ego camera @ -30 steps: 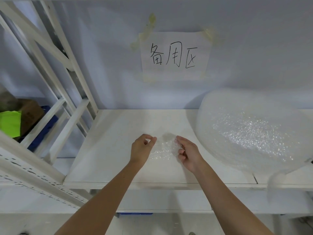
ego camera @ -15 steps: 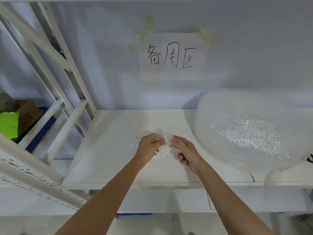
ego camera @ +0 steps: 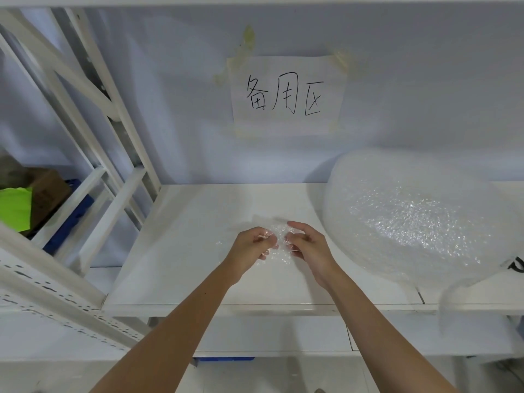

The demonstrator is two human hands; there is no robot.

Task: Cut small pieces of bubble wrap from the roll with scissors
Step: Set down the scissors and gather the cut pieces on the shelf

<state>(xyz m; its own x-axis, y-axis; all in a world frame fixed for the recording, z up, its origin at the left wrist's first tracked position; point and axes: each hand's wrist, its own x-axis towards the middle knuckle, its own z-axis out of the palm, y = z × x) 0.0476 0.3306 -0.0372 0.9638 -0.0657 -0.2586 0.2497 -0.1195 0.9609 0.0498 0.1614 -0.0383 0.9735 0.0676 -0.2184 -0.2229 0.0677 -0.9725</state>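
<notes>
Left of the bubble wrap roll (ego camera: pixel 411 219), both hands, left hand (ego camera: pixel 251 246) and right hand (ego camera: pixel 307 245), apparently pinched a small bubble wrap piece (ego camera: pixel 279 242) with curled fingers.

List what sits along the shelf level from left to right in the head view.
Green sheet → brown box → white shelf frame → left hand → small bubble wrap piece → right hand → bubble wrap roll.

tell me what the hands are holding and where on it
Both hands pinch a small bubble wrap piece: left hand at its left edge, right hand at its right edge.
</notes>
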